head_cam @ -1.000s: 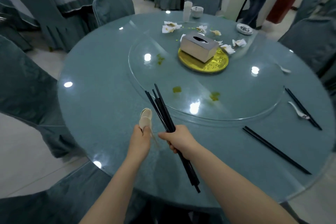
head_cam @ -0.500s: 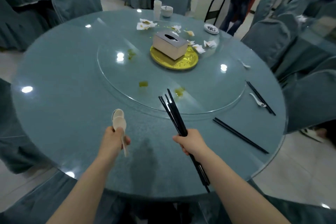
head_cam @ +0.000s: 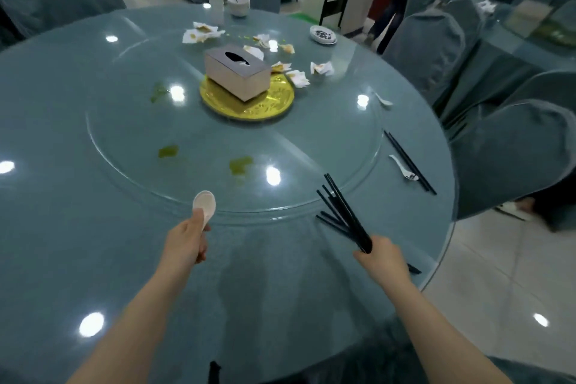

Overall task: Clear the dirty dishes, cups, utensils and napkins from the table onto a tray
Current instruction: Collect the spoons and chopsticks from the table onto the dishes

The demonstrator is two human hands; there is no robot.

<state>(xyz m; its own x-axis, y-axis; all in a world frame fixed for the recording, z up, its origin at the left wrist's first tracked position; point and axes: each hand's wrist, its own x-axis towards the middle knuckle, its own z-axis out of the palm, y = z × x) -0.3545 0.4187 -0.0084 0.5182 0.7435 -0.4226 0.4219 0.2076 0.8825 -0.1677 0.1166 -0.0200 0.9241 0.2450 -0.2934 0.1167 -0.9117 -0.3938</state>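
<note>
Tissue box (head_cam: 238, 75) sitting mid-frame, napkins (head_cam: 202, 33) above it. Left hand (head_cam: 187, 243) gripping spoons (head_cam: 204, 206); right hand (head_cam: 381, 260) clutching chopsticks (head_cam: 344, 212). Loose chopstick pair (head_cam: 410, 162) lying upper right of it.

spoon handle (head_cam: 204, 221) hidden inside the left fist, chopstick bundle's (head_cam: 346, 215) rear ends behind the right wrist

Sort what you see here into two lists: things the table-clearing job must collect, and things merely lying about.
To clear: white ceramic spoon in left hand; black chopstick bundle in right hand; loose black chopsticks; crumpled stained napkins; small white bowl; small sauce dish.

Just there: silver tissue box; round gold plate; covered grey chairs.
</note>
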